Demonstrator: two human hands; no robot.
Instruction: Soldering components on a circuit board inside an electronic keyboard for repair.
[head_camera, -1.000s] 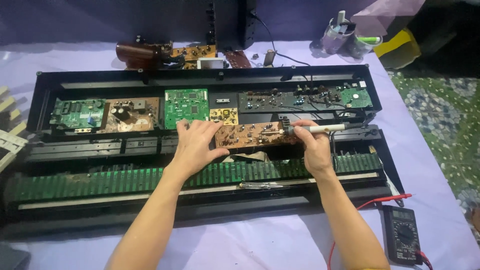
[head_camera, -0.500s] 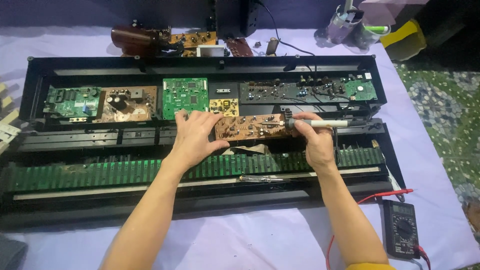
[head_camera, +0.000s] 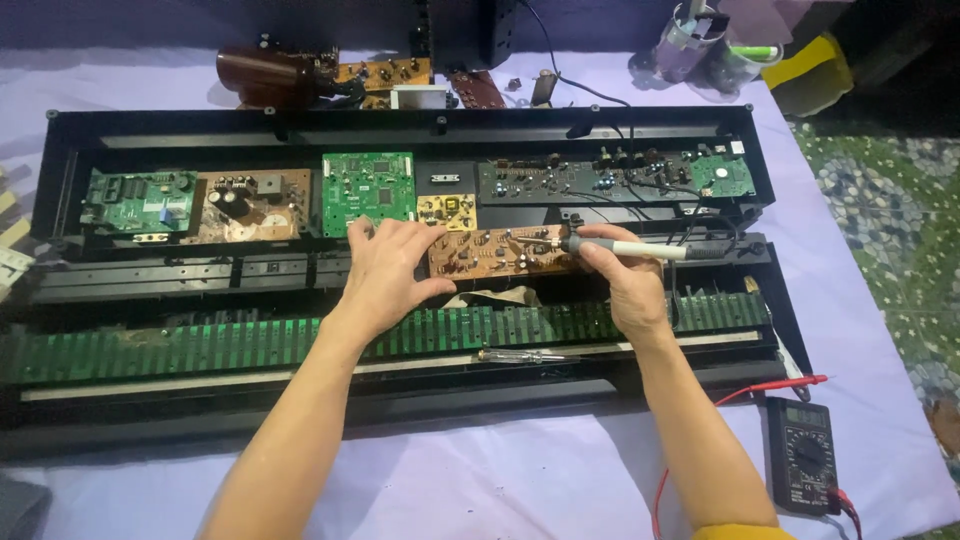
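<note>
Soldering in hand: left hand (head_camera: 385, 275) fingers spread flat steadying brown circuit board (head_camera: 500, 252), right hand (head_camera: 622, 280) gripping soldering iron (head_camera: 630, 247), next needs steady tip placement.

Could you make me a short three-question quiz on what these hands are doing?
1. True or false: the right hand holds a soldering iron over the brown board.
2. What does the left hand rest on?
A. the multimeter
B. the brown board's left end
C. the brown jar
3. Fill in: the multimeter lies on the purple cloth, near the person's ______ arm.

Key
1. True; its tip is at the board's right part.
2. B
3. Right; red leads run from it, and a screwdriver lies below the green key strip.
</note>
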